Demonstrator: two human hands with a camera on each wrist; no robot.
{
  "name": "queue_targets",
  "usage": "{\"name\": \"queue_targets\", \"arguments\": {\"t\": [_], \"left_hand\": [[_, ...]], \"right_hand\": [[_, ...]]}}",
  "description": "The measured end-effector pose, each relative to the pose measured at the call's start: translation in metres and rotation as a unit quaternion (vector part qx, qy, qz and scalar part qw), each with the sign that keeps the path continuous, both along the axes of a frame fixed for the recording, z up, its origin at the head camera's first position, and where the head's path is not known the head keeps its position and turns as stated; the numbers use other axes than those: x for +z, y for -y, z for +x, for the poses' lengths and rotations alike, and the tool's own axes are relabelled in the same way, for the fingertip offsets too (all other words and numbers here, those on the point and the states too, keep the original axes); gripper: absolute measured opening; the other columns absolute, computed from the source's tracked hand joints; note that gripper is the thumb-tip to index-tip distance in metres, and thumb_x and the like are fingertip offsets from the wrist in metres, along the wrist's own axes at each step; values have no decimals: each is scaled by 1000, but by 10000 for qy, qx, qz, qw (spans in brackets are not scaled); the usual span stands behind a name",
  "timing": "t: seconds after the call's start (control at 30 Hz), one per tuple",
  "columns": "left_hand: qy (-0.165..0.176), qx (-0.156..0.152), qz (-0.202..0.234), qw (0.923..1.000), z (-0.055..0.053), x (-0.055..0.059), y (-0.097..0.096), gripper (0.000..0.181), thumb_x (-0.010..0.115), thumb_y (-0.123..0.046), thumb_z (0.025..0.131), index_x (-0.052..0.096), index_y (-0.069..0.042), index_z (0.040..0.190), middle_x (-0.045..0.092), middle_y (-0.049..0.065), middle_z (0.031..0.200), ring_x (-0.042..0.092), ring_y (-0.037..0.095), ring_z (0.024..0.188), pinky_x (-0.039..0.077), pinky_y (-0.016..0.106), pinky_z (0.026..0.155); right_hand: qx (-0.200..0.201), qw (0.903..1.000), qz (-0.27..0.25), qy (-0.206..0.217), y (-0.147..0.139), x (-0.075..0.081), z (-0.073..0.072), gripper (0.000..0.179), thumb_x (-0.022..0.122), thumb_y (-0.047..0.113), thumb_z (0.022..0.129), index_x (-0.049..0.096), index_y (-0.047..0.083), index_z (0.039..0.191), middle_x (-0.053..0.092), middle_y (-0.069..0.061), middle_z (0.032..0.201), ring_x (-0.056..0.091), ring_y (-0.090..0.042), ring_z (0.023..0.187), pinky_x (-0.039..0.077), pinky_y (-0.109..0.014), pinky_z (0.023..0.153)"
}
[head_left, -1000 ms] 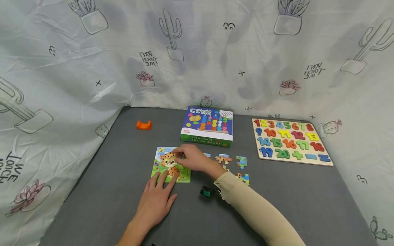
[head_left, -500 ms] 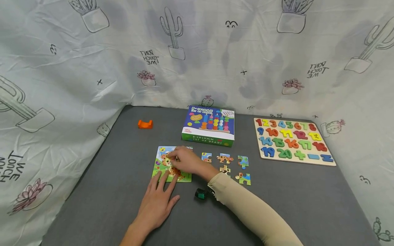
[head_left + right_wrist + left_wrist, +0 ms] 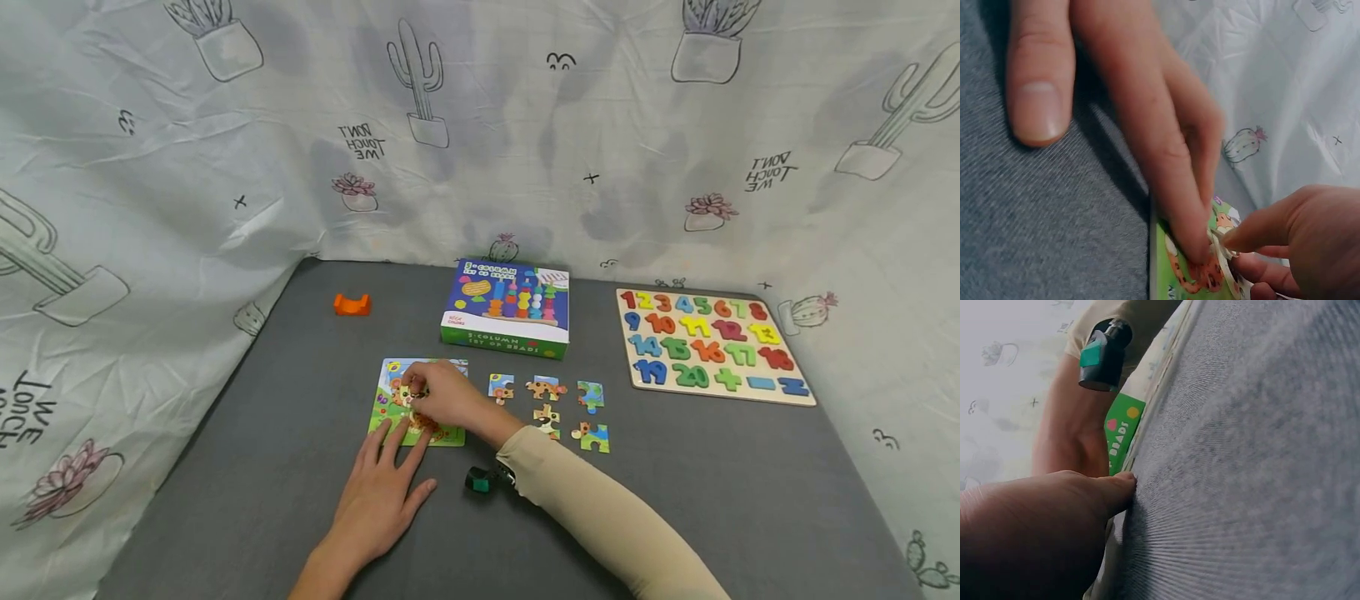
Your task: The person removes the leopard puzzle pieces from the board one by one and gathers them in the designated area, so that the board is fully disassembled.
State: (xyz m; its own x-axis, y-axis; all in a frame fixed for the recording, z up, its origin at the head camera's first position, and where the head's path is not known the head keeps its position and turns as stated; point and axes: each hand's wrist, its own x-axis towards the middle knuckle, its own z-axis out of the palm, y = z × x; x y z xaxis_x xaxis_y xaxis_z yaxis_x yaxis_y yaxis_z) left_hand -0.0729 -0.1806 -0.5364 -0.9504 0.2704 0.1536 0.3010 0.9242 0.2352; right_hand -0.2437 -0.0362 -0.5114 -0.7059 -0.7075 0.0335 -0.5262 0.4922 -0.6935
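Note:
A square jigsaw board (image 3: 379, 410) with a spotted leopard cub on green grass lies on the grey table. My left hand (image 3: 381, 493) rests with straight, spread fingers on its near edge. Over the middle of the picture, my right hand (image 3: 447, 395) pinches a jigsaw piece (image 3: 1229, 267) between thumb and fingertips. That piece shows its pale edge, tilted against the picture, in the right wrist view, and the fingers hide most of it. In the left wrist view the left thumb (image 3: 1113, 487) touches the tabletop.
Several loose jigsaw pieces (image 3: 547, 388) lie to the right of the board. Behind stands a bead-set box (image 3: 504, 308). A wooden number board (image 3: 712, 346) is at the right, an orange plastic part (image 3: 352, 305) at the back left. A dark wrist camera (image 3: 478, 479) hangs below the right wrist.
My right hand has shifted slightly left and down over the picture, uncovering loose pieces beside its forearm. The left hand has stayed on the near edge.

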Motion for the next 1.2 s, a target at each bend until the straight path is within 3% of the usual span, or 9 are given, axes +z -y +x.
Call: {"name": "queue_targets", "arguments": {"t": [0.13, 0.33, 0.4, 0.5, 0.57, 0.63, 0.83, 1.07, 1.2], "left_hand": [[-94, -30, -10, 10000, 0, 1, 1, 68, 75, -45, 103, 56, -16, 161, 42, 22, 165, 30, 49, 155, 30, 65, 123], [10, -2, 10, 10000, 0, -1, 1, 67, 73, -47, 104, 55, -17, 162, 41, 21, 166, 29, 48, 156, 29, 66, 124], [31, 9, 28, 10000, 0, -2, 1, 67, 73, -47, 104, 56, -16, 161, 41, 21, 165, 29, 48, 156, 29, 66, 124], [34, 13, 51, 10000, 0, -1, 1, 67, 73, -47, 104, 56, -16, 161, 42, 21, 165, 30, 49, 155, 30, 66, 123], [15, 6, 69, 10000, 0, 0, 0, 67, 74, -46, 104, 57, -15, 160, 42, 22, 164, 30, 49, 155, 30, 66, 123], [-1, 11, 61, 10000, 0, 1, 0, 66, 74, -45, 104, 57, -15, 160, 43, 22, 164, 30, 49, 155, 30, 66, 123], [-108, -2, 36, 9999, -1, 2, -1, 66, 76, -44, 102, 60, -13, 158, 44, 22, 163, 33, 49, 153, 33, 66, 121], [-454, -167, 168, 9987, -4, -3, 0, 69, 76, -46, 102, 57, -14, 160, 44, 23, 161, 36, 51, 150, 37, 69, 116], [-330, -110, 152, 9993, -4, -3, 0, 71, 77, -45, 101, 54, -16, 162, 44, 23, 162, 36, 51, 150, 36, 69, 117]], "right_hand": [[-97, 9997, 73, -192, 2, -2, 2, 19, 78, 12, 102, 75, 13, 121, 67, 8, 94, 60, -8, 85, 54, -30, 85], [-205, 9982, 246, -505, 6, 0, 6, 21, 79, 14, 102, 78, 12, 123, 70, 8, 91, 64, -5, 80, 39, -40, 122], [-248, 9973, 297, -619, 6, -1, 7, 22, 80, 14, 101, 79, 12, 123, 71, 8, 91, 64, -7, 83, 44, -38, 117], [-312, 9962, 324, -750, 7, -1, 7, 20, 80, 14, 100, 81, 12, 120, 71, 9, 89, 63, -10, 88, 53, -32, 97], [-356, 9953, 328, -842, 7, -1, 7, 19, 81, 14, 98, 82, 13, 117, 70, 9, 87, 61, -12, 89, 53, -29, 83], [-357, 9942, 330, -956, 7, -1, 7, 18, 81, 13, 98, 82, 13, 116, 68, 10, 85, 59, -12, 87, 51, -27, 79], [-275, 9920, 359, -1182, 7, 0, 7, 20, 78, 15, 101, 81, 13, 121, 70, 9, 89, 58, -12, 90, 51, -24, 77], [-525, 9952, 123, -817, -8, 12, 2, 25, 77, 16, 103, 79, 13, 128, 73, 7, 100, 58, -13, 94, 52, -29, 78], [-498, 9956, 26, -787, -22, 19, 2, 25, 76, 17, 104, 79, 12, 128, 74, 4, 100, 61, -18, 97, 53, -33, 80]]}}
